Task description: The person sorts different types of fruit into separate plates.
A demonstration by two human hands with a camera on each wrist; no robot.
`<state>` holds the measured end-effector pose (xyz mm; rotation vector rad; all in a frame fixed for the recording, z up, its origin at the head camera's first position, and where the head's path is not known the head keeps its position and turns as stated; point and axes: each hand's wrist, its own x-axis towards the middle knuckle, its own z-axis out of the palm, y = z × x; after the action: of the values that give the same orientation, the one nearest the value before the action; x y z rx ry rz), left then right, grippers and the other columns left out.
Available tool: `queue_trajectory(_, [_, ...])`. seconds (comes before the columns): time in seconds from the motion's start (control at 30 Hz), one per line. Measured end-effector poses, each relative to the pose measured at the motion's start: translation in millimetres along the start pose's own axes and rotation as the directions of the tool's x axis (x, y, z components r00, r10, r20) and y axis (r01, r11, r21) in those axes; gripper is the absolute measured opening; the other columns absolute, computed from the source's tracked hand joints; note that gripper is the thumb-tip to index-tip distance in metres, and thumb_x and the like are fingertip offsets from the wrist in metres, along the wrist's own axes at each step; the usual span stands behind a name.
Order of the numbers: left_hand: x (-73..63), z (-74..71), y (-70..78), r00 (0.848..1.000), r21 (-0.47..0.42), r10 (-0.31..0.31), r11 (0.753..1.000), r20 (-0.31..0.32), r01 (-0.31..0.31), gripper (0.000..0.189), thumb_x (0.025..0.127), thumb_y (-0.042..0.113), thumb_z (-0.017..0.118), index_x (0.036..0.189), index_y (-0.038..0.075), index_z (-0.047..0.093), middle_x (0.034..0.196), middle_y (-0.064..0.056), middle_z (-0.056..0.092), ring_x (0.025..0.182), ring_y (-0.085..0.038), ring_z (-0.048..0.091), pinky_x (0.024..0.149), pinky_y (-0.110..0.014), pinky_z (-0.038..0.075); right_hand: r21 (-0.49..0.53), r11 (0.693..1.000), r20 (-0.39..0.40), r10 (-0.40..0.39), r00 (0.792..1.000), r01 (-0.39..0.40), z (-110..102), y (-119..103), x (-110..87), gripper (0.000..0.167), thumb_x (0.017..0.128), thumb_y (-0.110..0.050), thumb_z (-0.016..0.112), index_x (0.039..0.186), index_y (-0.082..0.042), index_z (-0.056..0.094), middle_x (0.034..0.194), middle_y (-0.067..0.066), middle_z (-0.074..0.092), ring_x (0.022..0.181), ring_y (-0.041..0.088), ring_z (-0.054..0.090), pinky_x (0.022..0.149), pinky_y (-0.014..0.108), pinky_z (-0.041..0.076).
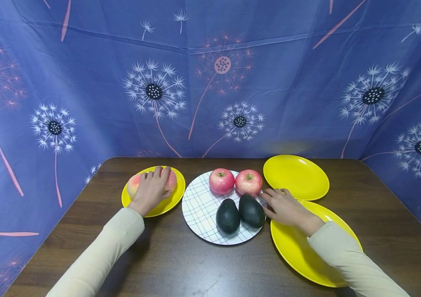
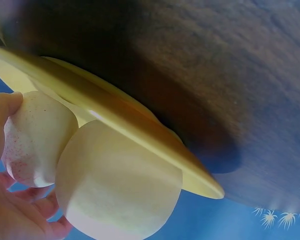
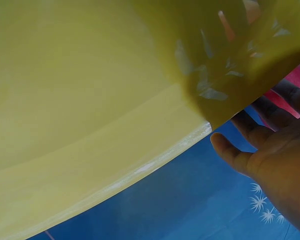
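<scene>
On the left yellow plate (image 1: 162, 208) lie two peaches. My left hand (image 1: 150, 192) grips the right-hand peach (image 1: 171, 180) from above. In the left wrist view its thumb and fingers curl round that peach (image 2: 37, 137), and the other peach (image 2: 117, 182) sits beside it on the plate. My right hand (image 1: 286, 209) hovers over the border between the white checked plate (image 1: 197, 206) and the front right yellow plate (image 1: 306, 258), fingers loosely extended and holding nothing. Its fingertips are close to the right avocado (image 1: 252, 211); whether they touch it I cannot tell.
The white plate also bears a left avocado (image 1: 228, 216), a left apple (image 1: 222, 181) and a right apple (image 1: 248, 182). Another yellow plate (image 1: 295, 176) stands at the back right of the wooden table (image 1: 173, 264). A blue dandelion-patterned cloth (image 1: 288, 82) hangs behind.
</scene>
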<state>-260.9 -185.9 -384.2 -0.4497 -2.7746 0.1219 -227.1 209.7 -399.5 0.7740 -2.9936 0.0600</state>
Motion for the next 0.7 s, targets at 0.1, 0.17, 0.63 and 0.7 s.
queue_trajectory(0.1, [-0.3, 0.4, -0.4, 1.0, 0.005, 0.004, 1.0, 0.005, -0.004, 0.077, 0.076, 0.041, 0.069, 0.135, 0.006, 0.036, 0.12, -0.02, 0.05, 0.097, -0.038, 0.054, 0.088, -0.051, 0.039, 0.001, 1.0, 0.003, 0.002, 1.0, -0.002, -0.1, 0.1, 0.0, 0.047, 0.084, -0.032, 0.061, 0.123, -0.006, 0.055, 0.122, 0.016, 0.055, 0.108, 0.034, 0.05, 0.096, 0.056, 0.034])
queue_trajectory(0.17, [-0.5, 1.1, -0.6, 1.0, 0.01, 0.006, 1.0, 0.01, -0.006, 0.076, 0.076, 0.042, 0.068, 0.135, 0.005, 0.036, 0.12, -0.02, 0.051, 0.097, -0.038, 0.054, 0.089, -0.051, 0.039, 0.001, 1.0, 0.008, 0.006, 1.0, -0.006, -0.3, 0.2, 0.2, 0.048, 0.084, -0.032, 0.061, 0.123, -0.006, 0.054, 0.122, 0.016, 0.055, 0.108, 0.035, 0.05, 0.096, 0.056, 0.034])
queue_trajectory(0.63, [-1.1, 0.9, 0.8, 1.0, 0.029, -0.002, 1.0, 0.005, 0.002, 0.077, 0.076, 0.043, 0.069, 0.135, 0.005, 0.036, 0.118, -0.02, 0.051, 0.097, -0.037, 0.054, 0.09, -0.052, 0.038, -0.004, 1.0, 0.002, 0.002, 1.0, -0.002, 0.2, 0.0, 0.0, 0.048, 0.084, -0.032, 0.061, 0.123, -0.005, 0.054, 0.123, 0.017, 0.054, 0.109, 0.035, 0.05, 0.096, 0.056, 0.034])
queue_trajectory(0.7, [-1.2, 1.1, 0.9, 1.0, 0.027, -0.004, 1.0, 0.009, 0.004, 0.078, 0.075, 0.042, 0.069, 0.135, 0.006, 0.035, 0.119, -0.019, 0.05, 0.098, -0.037, 0.054, 0.091, -0.052, 0.038, -0.002, 1.0, 0.004, 0.003, 1.0, -0.003, 0.2, 0.2, 0.0, 0.048, 0.084, -0.032, 0.061, 0.123, -0.005, 0.054, 0.123, 0.018, 0.054, 0.11, 0.036, 0.05, 0.096, 0.056, 0.034])
